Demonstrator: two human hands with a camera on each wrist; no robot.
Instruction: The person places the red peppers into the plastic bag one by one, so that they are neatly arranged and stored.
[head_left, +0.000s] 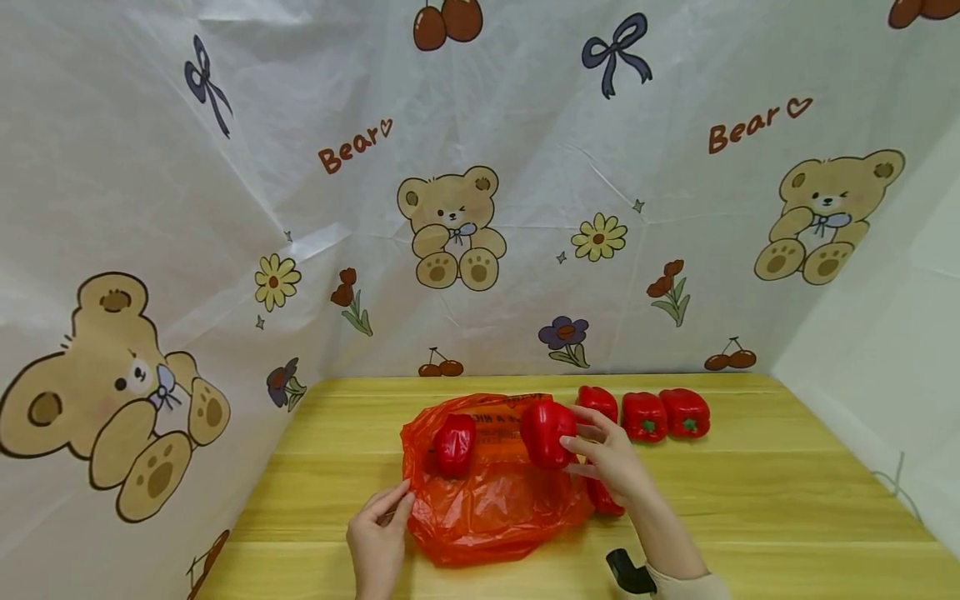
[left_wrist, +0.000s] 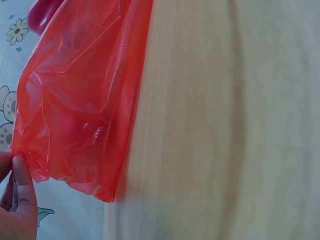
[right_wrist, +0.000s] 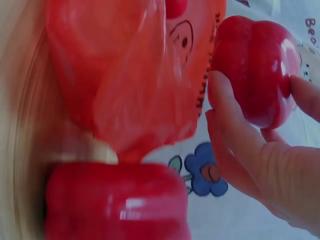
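A red plastic bag [head_left: 495,508] lies spread on the table with its mouth open. My left hand [head_left: 381,533] pinches the bag's left edge between thumb and fingers; the left wrist view shows this pinch on the bag [left_wrist: 75,110] too. Above the bag's right side, my right hand [head_left: 611,458] grips a red bell pepper [head_left: 547,434] between thumb and fingers. In the right wrist view that pepper [right_wrist: 255,70] is clear of the bag. Another red bell pepper [head_left: 454,446] is at the bag's left part.
Right of the bag, several red bell peppers [head_left: 645,417] stand on the wooden table [head_left: 787,475]. One pepper [head_left: 603,497] is partly hidden below my right hand. A white sheet [head_left: 525,333] printed with bears hangs behind the table.
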